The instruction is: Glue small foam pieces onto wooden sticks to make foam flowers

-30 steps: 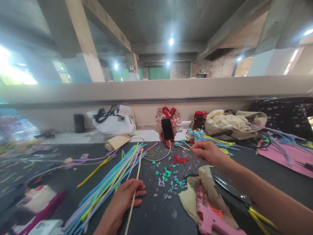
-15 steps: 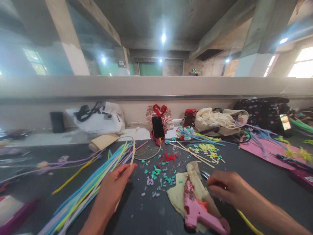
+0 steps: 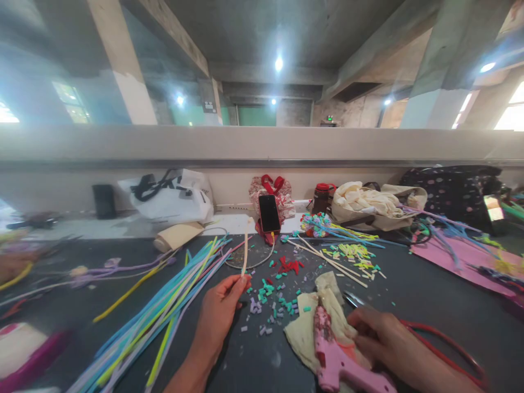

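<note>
Cream stick (image 3: 245, 251) is being pinched upright toward the table's (image 3: 266, 376) far edge by the left hand's (image 3: 221, 308) fingers; beside a metal tool (image 3: 352, 298), the right hand's (image 3: 382, 338) grip is being obscured. Steadiness is seemingly being called for.

No text is showing legibly — a small green sign (image 3: 329, 118) is glowing far back, perhaps an exit sign.

Concrete bldg w/ pillars (image 3: 123, 71), ceiling lights (image 3: 279, 64) on, dark tabletop (image 3: 262, 360).
</note>
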Action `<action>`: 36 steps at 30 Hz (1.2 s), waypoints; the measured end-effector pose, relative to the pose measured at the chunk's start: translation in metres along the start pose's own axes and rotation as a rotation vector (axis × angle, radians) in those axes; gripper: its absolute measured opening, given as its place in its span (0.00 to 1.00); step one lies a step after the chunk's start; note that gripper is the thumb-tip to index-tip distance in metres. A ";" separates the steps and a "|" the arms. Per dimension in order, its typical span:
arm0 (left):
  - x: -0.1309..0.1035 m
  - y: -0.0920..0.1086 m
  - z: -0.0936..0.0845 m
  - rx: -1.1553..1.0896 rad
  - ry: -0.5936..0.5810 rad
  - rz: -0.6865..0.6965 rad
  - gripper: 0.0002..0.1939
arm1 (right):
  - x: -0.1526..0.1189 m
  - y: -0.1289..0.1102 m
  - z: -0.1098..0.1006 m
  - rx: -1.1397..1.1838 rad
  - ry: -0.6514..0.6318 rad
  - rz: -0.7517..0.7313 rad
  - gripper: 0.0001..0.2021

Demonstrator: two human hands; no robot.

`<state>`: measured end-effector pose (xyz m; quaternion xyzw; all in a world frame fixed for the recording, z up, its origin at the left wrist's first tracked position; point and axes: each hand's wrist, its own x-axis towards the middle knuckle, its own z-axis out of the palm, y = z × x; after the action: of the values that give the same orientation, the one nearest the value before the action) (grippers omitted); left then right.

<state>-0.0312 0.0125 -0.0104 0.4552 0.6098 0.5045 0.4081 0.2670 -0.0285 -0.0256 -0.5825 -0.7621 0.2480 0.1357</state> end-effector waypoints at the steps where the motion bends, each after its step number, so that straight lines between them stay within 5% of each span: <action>1: 0.000 0.001 -0.002 -0.019 0.010 -0.010 0.14 | 0.002 0.001 -0.001 -0.005 0.011 -0.001 0.07; 10: -0.004 0.013 -0.006 -0.329 -0.008 -0.097 0.12 | 0.032 0.010 -0.023 -0.151 0.112 -0.067 0.08; 15: -0.003 0.014 -0.008 -0.471 -0.054 -0.148 0.11 | 0.019 -0.022 -0.016 -0.568 0.335 -0.199 0.11; 20: -0.002 0.012 -0.009 -0.544 -0.046 -0.147 0.10 | 0.023 -0.090 0.044 -0.642 -0.006 -0.601 0.03; 24: -0.002 0.013 -0.012 -0.578 -0.034 -0.160 0.09 | 0.051 -0.126 0.066 -0.668 -0.159 -0.588 0.07; 30: 0.001 0.012 -0.018 -0.614 -0.032 -0.164 0.10 | 0.092 -0.135 0.039 -0.625 -0.076 -0.522 0.11; 36: -0.001 0.012 -0.019 -0.648 -0.057 -0.180 0.09 | 0.087 -0.125 -0.002 -0.552 -0.113 -0.484 0.10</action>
<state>-0.0477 0.0082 0.0046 0.2602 0.4439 0.6210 0.5913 0.1411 0.0308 0.0361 -0.3855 -0.9223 0.0254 -0.0142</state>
